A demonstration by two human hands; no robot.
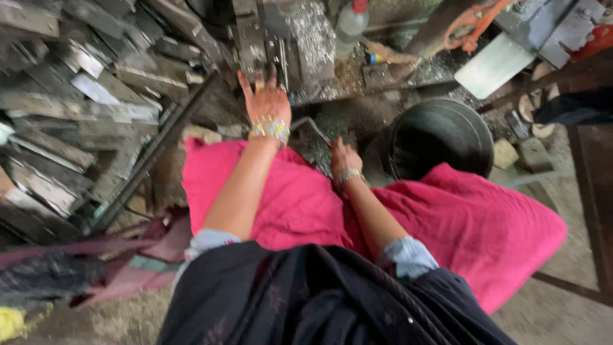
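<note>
While the person is sitting low with a bright pink cloth (460, 223) spread over the knees, the left hand (267, 102) is reaching far forward, fingers spread wide and flat, toward the upright metal pieces (255, 45) standing at the edge of the machine bench (357, 80). It is gripping nothing; the fingertips are touching or just short of the metal, and the blur makes it hard to tell which. The right hand (343, 156) is hanging nearer, just above the pink cloth, fingers curled downward; whether it is holding anything cannot be told. Both wrists are wearing bangles (269, 128).

Left of the reaching hand, a large heap of grey metal bars (83, 96) is lying stacked, with a long dark rod (153, 153) leaning along its near edge. Right of the hands, a black round bucket (440, 137) is standing on the floor, and a plastic bottle with a red cap (351, 19) is standing far on the bench among shiny swarf.

Judging from this, the reach would be going best with the palm staying clear of the sharp swarf and the fingers closing on one piece squarely, while loose cloth is being kept away from the machine.
</note>
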